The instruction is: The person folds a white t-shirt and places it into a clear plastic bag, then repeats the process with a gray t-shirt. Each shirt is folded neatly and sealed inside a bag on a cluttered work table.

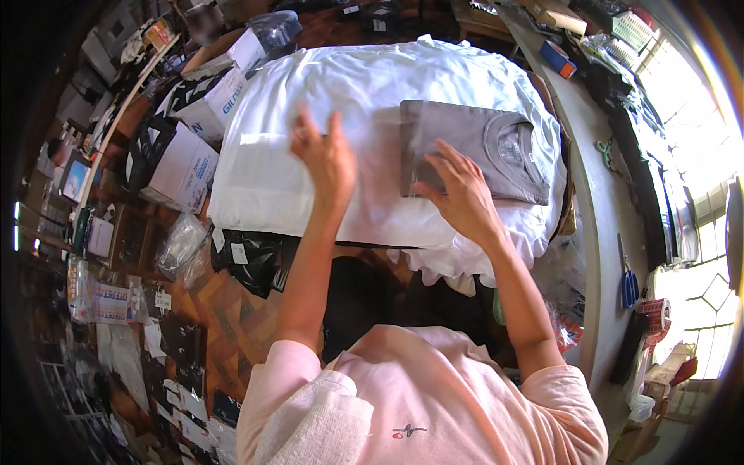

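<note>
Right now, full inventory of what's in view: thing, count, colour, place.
folded grey t-shirt: 1, grey, in a clear bag, on the white stack, right of middle.
white garment stack: 1 pile, white, centre of the worktable.
cardboard boxes: several, white and black, left of the stack.
black bagged garments: a few, black, below the stack's left edge.
long bench: 1, pale, along the right.
scissors: 1, blue handles, on the bench.
blue and orange box: 1, far end of the bench.
wood floor: brown, lower left, littered with packets.
left hand: open, blurred, over the white stack.
right hand: fingers spread on the grey t-shirt's near left corner.
</note>
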A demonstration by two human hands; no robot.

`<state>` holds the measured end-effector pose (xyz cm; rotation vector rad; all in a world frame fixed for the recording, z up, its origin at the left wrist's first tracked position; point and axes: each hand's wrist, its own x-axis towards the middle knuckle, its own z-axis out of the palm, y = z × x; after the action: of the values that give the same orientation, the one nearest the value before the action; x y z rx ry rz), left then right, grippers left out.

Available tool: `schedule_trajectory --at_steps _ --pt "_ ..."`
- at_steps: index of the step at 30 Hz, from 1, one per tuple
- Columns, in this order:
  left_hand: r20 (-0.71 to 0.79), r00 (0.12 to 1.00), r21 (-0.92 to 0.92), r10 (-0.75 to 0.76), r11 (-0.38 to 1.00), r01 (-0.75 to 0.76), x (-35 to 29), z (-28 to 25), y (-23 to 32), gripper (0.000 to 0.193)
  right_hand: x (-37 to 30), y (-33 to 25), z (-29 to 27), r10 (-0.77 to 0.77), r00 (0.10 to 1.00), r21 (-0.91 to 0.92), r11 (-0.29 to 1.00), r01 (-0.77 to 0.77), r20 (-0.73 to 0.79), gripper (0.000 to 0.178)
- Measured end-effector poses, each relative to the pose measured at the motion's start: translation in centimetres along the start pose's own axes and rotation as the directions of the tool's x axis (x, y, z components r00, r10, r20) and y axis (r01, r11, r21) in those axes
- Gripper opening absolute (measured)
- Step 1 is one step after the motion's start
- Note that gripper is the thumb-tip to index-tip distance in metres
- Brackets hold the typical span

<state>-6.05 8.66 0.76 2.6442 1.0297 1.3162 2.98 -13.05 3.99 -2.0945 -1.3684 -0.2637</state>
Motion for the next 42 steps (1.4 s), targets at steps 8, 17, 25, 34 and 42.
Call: schedule_trajectory --at_steps 8,17,25,34,42 --pt "0.480 0.876 -0.078 -0.050 0.992 0.099 1.7 2.9 0.3 0.062 -7.0 -3.5 -0.1 0.772 0.578 0.952 -0.117 -0.282 0.266 0.029" --pt "0.277 0.949 -0.004 0.150 0.988 -0.155 0.7 4.2 -1.0 0.057 -1.1 0.2 1.9 0.822 0.401 0.873 -0.477 0.098 0.404 0.031" --pt "0.237 0.955 -0.042 0.177 0.984 -0.172 0.8 4.0 -1.4 0.053 2.7 3.4 2.9 0.937 0.341 0.953 0.038 -0.300 0.070 0.040" --pt "0.328 0.918 -0.035 0.221 0.975 -0.222 -0.1 1.8 -2.4 0.060 4.0 6.2 -7.0 0.539 0.836 0.982 0.078 -0.172 0.104 0.028" --pt "0.443 0.855 -0.050 0.270 0.960 -0.277 -0.5 0.9 -1.4 0.064 -1.7 16.5 -9.6 0.563 0.672 0.704 0.208 -0.679 0.482 0.029"
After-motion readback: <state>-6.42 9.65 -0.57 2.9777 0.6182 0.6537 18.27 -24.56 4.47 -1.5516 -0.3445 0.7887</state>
